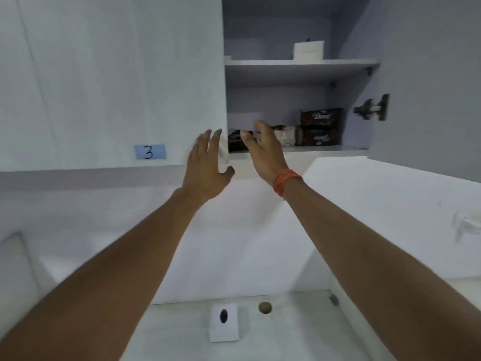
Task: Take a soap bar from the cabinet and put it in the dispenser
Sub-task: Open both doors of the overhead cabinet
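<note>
Dove soap packs (321,117); door label "3" (150,152).

I'm looking at what seems a home bathroom or washroom: a white wall cabinet (112,82) with its door open, dark packaged soap bars (321,126) stacked on its lower shelf (312,149), above pale walls and a light counter (182,334).
</note>
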Tool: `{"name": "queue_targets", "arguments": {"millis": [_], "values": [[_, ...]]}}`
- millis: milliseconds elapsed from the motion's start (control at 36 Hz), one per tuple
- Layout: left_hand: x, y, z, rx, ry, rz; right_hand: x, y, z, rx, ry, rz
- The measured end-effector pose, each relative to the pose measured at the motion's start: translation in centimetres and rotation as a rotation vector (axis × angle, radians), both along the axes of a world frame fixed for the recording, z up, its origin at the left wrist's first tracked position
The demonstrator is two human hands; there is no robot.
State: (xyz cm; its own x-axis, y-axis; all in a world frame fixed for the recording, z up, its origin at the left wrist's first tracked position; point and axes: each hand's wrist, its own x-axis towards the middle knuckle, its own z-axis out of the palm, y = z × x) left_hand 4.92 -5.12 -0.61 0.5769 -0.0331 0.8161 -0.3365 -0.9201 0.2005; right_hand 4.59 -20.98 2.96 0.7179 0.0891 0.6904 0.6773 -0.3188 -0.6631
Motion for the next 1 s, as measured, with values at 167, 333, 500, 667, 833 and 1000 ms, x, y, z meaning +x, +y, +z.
{"name": "queue_targets", "arguments": {"millis": [167, 333, 500, 667, 833, 1000], "values": [[1.7, 5.5, 0.5, 0.109, -0.090, 0.037, 3.2, 7.1, 1.7, 0.059, 0.176, 0.097], [2.0, 5.8, 1.0, 0.120, -0.097, 0.031, 3.3, 8.9, 2.0, 0.341, 0.256, 0.174], [-0.8, 4.2, 0.7, 0.111, -0.144, 0.092, 1.2, 7.8, 1.6, 0.438, 0.261, 0.202], [-7.6, 2.7, -0.4, 0.017, -0.183, 0.066, -6.1, 6.1, 0.9, 0.484, 0.169, 0.371], [-16.7, 4.1, -1.2, -0.084, -0.259, 0.060, -13.6, 7.4, 0.9, 0.416, -0.081, 0.473], [-27.2, 9.5, -0.9, 0.127, -0.265, 0.375, -20.6, 13.5, 0.2, 0.316, -0.149, 0.622]]}}
